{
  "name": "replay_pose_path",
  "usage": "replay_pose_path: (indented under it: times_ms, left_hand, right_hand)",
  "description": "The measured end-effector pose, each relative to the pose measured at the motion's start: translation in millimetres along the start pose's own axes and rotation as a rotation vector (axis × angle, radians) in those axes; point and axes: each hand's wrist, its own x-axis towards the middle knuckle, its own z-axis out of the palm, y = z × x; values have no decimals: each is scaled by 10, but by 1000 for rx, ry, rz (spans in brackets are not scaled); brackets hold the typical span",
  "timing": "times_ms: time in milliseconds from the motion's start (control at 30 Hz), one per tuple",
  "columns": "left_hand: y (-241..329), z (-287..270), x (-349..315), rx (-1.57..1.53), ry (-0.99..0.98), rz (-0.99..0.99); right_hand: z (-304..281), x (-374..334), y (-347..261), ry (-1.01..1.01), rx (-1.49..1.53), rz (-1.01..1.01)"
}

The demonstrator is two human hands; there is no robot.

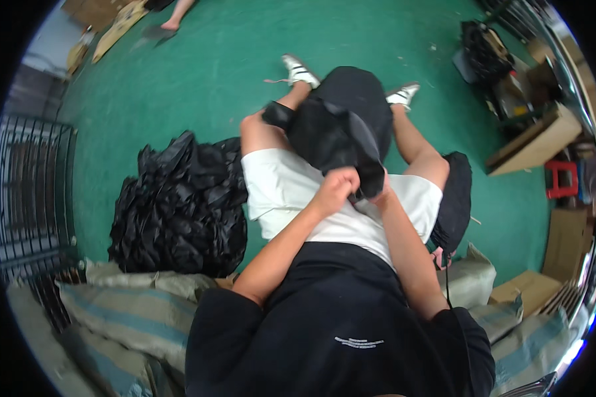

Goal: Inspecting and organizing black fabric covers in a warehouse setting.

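Observation:
Between my spread legs a loose piece of black fabric [328,135] hangs over a large, rounded black bundle [361,86]. My left hand [338,187] is closed in a fist at the near edge of the fabric, above my white shorts. Right beside it, my right hand [383,188] grips the same edge, its fingers partly hidden by the cloth. One part of the fabric sticks out to the left above my knee. What kind of item the fabric belongs to, I cannot tell.
A heap of crumpled black fabric [179,205] lies left of my leg. Another black bundle [453,195] is by my right knee. Striped woven sacks [126,308] are behind me. A metal rack [33,192] stands left; cartons [536,139] and a red stool [561,178] right. Another person's foot [171,25] shows far left.

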Motion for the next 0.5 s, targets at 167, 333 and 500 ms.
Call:
replay_pose_path:
  times_ms: [167, 333, 500]
  left_hand:
    - [-15, 324, 41, 904, -436, -147]
    - [-156, 337, 154, 786, -126, 17]
    - [-81, 280, 237, 903, 510, 330]
  right_hand:
    - [-213, 22, -202, -19, -367, -211]
    - [-31, 34, -328, 114, -48, -239]
    - [239, -136, -467, -83, 357, -298]
